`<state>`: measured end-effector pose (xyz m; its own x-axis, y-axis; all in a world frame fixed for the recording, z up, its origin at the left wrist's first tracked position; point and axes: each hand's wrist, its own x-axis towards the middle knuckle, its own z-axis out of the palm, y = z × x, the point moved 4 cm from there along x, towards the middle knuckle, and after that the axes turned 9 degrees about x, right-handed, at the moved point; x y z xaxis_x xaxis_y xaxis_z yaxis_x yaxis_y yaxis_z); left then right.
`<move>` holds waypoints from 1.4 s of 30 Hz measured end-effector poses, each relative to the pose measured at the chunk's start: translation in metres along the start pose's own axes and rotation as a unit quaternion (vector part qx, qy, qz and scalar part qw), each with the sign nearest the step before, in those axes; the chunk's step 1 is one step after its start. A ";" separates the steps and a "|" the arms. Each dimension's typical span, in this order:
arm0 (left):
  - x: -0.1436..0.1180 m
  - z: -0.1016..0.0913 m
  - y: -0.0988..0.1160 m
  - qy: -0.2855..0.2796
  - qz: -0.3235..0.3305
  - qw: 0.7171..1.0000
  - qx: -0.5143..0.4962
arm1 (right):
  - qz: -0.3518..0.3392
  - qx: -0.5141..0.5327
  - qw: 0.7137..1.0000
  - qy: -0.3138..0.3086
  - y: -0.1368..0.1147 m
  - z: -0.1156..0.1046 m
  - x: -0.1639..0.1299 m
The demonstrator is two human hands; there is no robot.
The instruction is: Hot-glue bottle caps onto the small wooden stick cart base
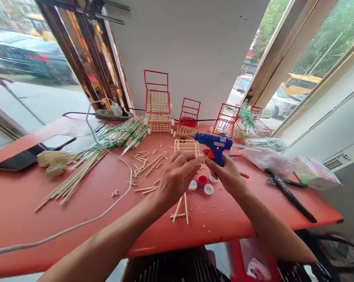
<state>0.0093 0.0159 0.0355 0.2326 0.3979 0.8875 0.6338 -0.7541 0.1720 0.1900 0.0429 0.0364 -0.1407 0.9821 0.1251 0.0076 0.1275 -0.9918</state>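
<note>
My right hand (226,172) grips a blue hot glue gun (214,141) by its handle, the nozzle pointing left and a small light glowing on its side. My left hand (177,174) reaches in from the left. Its fingers are drawn together against my right fingertips, below the nozzle; whatever they pinch is hidden. Behind my hands is a small pale stick frame (187,146). Just below them lie white bottle caps (208,189) and a red cap (202,180). Two thin wooden sticks (186,207) lie nearer me, with a short piece across them.
Small stick-built carts with red handles (158,105) stand along the wall. Bundled sticks (121,135), cut pieces (144,158) and a phone (58,141) are to the left. A white cable (127,192) crosses the red table (106,231). Black-handled cutters (293,197) lie at right.
</note>
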 end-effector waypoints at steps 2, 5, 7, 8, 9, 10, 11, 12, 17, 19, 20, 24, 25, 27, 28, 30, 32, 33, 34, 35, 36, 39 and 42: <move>0.001 0.000 0.000 -0.001 -0.005 1.000 -0.001 | -0.005 0.007 1.000 -0.001 0.001 0.001 0.001; 0.002 0.000 0.001 0.003 -0.011 1.000 -0.013 | -0.011 0.015 1.000 -0.005 0.003 0.002 0.001; 0.002 0.000 0.002 0.006 -0.014 1.000 -0.026 | -0.013 0.017 1.000 -0.010 0.003 0.002 0.001; 0.002 0.000 0.002 0.008 -0.015 0.999 -0.030 | -0.013 0.018 1.000 -0.010 0.003 0.002 0.001; 0.002 0.001 0.003 0.008 -0.017 0.999 -0.032 | -0.012 0.019 1.000 -0.010 0.003 0.002 0.001; 0.002 0.001 0.003 0.009 -0.017 0.999 -0.032 | -0.010 0.020 1.000 -0.008 0.003 0.002 0.001; 0.002 0.001 0.003 0.010 -0.018 0.999 -0.030 | -0.007 0.020 1.000 -0.004 0.002 0.001 0.001; 0.002 0.002 0.003 0.010 -0.017 0.999 -0.026 | -0.004 0.019 1.000 0.001 0.001 0.001 0.001; 0.003 0.001 0.003 0.013 -0.001 1.000 0.001 | 0.000 -0.003 1.000 0.029 -0.005 0.001 0.001; 0.003 0.000 0.003 0.017 0.002 1.000 0.007 | 0.002 -0.009 0.999 0.031 -0.005 0.002 0.001; 0.004 -0.001 0.003 0.021 0.003 1.000 0.009 | 0.003 -0.012 0.999 0.032 -0.005 0.001 0.001; 0.005 -0.005 0.003 0.034 0.014 0.999 0.019 | 0.004 -0.018 0.999 0.035 -0.003 0.000 0.002; 0.005 -0.006 0.003 0.036 0.015 0.999 0.021 | 0.005 -0.017 0.999 0.034 -0.003 0.000 0.001; 0.005 -0.008 0.003 0.039 0.018 0.999 0.023 | 0.007 -0.014 0.999 0.030 -0.004 0.001 0.001; 0.005 -0.009 0.003 0.037 0.019 0.999 0.025 | 0.008 -0.013 1.000 0.027 -0.004 0.002 0.001; 0.005 -0.010 0.002 0.027 0.019 0.999 0.029 | 0.012 -0.012 1.000 0.021 -0.006 0.003 0.000; 0.005 -0.011 0.001 0.017 0.016 0.999 0.031 | 0.018 -0.014 1.000 0.016 -0.007 0.004 -0.001; 0.005 -0.012 0.001 0.015 0.016 0.999 0.032 | 0.020 -0.015 1.000 0.015 -0.008 0.004 -0.002; 0.005 -0.012 0.001 0.016 0.017 0.999 0.034 | 0.020 -0.017 1.000 0.014 -0.008 0.004 -0.002; 0.005 -0.013 0.001 0.019 0.020 0.999 0.035 | 0.019 -0.018 1.000 0.014 -0.007 0.004 -0.002; 0.005 -0.013 0.001 0.024 0.023 0.999 0.034 | 0.016 -0.019 1.000 0.014 -0.007 0.003 -0.003; 0.005 -0.015 0.001 0.038 0.037 0.998 0.027 | 0.005 -0.022 1.000 0.011 -0.003 0.001 -0.002; 0.006 -0.018 0.001 0.043 0.052 0.998 0.020 | 0.004 -0.014 1.000 0.004 0.000 -0.001 0.001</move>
<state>-0.0019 0.0081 0.0484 0.2350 0.2713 0.9334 0.6387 -0.7670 0.0622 0.1909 0.0437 0.0365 -0.1333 0.9840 0.1183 0.0365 0.1242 -0.9916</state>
